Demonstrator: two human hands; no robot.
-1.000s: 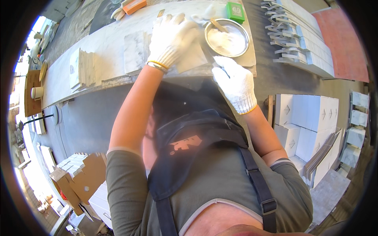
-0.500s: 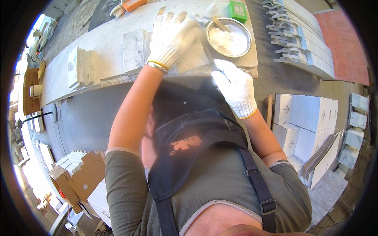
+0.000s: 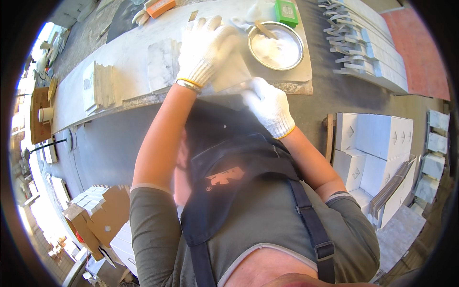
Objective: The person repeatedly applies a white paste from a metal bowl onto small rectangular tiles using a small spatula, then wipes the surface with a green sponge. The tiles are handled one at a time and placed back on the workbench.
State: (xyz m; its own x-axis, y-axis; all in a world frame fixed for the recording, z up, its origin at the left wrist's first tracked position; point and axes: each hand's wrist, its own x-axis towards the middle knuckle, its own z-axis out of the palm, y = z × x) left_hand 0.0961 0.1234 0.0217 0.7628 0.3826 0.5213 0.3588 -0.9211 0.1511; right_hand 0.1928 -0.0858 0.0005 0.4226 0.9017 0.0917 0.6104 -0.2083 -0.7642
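My left hand (image 3: 206, 51), in a white knit glove, lies with fingers stretched out over a pale tile (image 3: 232, 71) on the bench. My right hand (image 3: 270, 106), gloved the same way, is closed at the tile's near edge. It grips a thin grey blade-like tool, which motion now blurs almost out of sight. Right of the tile stands a round tin of white paste (image 3: 276, 46), with a wooden-handled spatula (image 3: 265, 30) resting in it. Marbled tiles (image 3: 162, 62) stand close to the left of my left hand.
Another stack of tiles (image 3: 97, 88) stands farther left on the bench (image 3: 129, 57). A green box (image 3: 287, 13) and an orange box (image 3: 160, 7) lie at the back. White cartons (image 3: 370, 138) are piled at right, below strapped white packs (image 3: 373, 52).
My right hand has moved left and slightly down, swinging the thin tool toward the tile's near edge. My left hand stays on the tile.
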